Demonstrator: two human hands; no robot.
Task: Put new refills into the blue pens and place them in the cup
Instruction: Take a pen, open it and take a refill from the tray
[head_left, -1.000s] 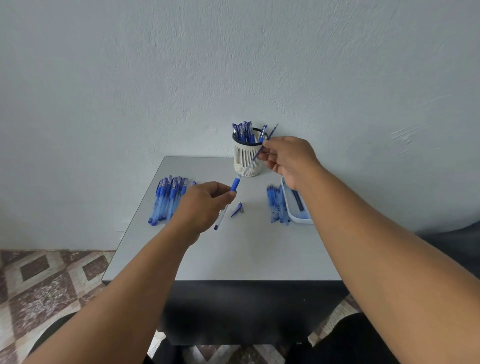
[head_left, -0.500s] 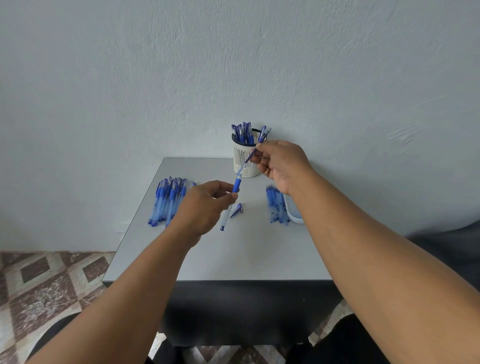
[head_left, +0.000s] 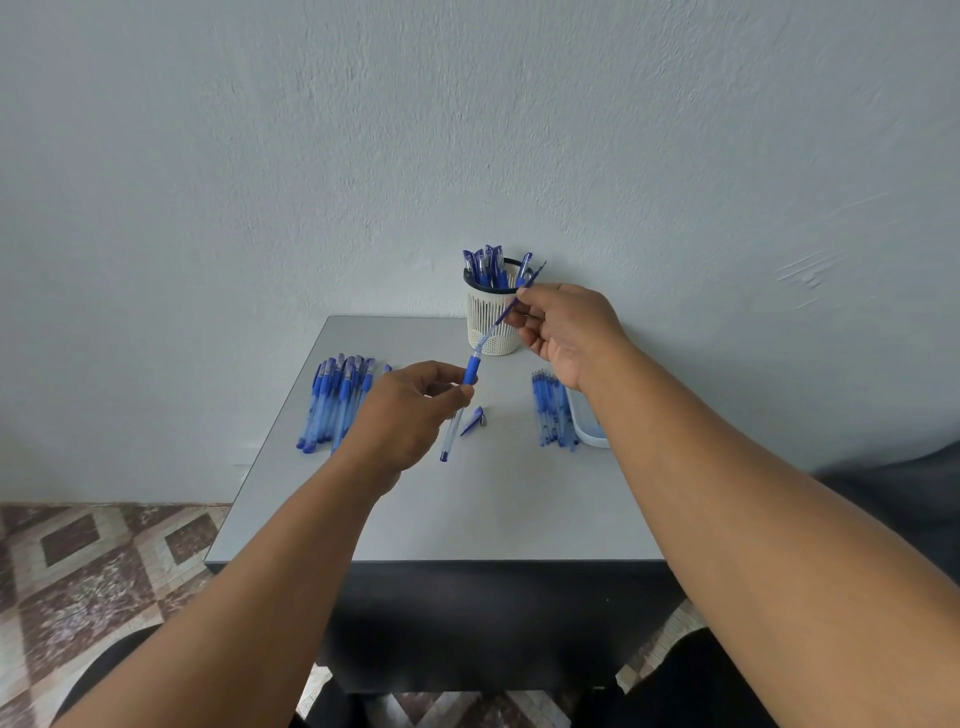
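Observation:
My left hand (head_left: 410, 410) pinches a clear pen barrel (head_left: 451, 435) just below its blue grip, held tilted above the grey table (head_left: 467, 509). My right hand (head_left: 563, 327) pinches a thin blue refill (head_left: 503, 318) whose lower end enters the top of the barrel; its tip sticks up past my fingers. A blue pen cap (head_left: 474, 420) lies on the table beside the barrel. Behind, a white mesh cup (head_left: 487, 325) with a dark rim holds several capped blue pens.
A pile of several blue pens (head_left: 335, 402) lies at the table's left. A row of several refills (head_left: 555, 413) lies at the right, beside a white tray (head_left: 587, 428) partly hidden by my right forearm. The wall stands directly behind the cup.
My right hand has moved down and left toward the barrel, and the refill has slid into the barrel's open end. My left hand has tilted the barrel a little.

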